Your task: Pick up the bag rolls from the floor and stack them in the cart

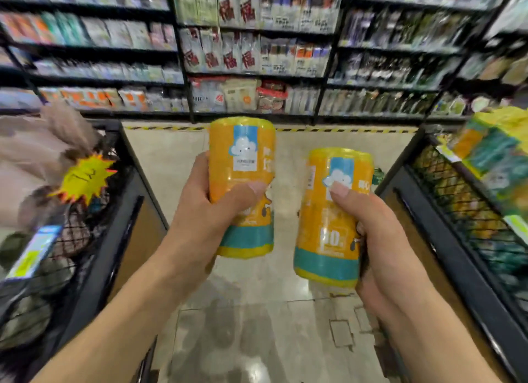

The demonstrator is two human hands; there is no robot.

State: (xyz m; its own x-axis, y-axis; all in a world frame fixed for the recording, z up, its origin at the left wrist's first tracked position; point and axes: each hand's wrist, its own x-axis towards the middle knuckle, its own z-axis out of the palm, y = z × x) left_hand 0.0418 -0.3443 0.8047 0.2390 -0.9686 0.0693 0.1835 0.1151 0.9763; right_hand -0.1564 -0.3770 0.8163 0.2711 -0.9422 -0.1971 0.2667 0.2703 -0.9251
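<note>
Two mesh carts flank the aisle: left cart [94,239] at 9 o'clock, right cart [445,211] at 3. Left hand [205,211] grips left roll [243,165]; right hand [383,239] grips right roll [328,225], both upright over the floor [257,325].

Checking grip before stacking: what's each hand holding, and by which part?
Left hand grips one yellow plastic-wrapped bag roll around its middle; right hand grips another yellow bag roll around its middle, thumb on front.

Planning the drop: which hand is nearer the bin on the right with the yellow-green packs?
Right. The right hand, gripping a bag roll, is just beside that bin; the left hand, gripping another roll, is farther across the aisle.
</note>
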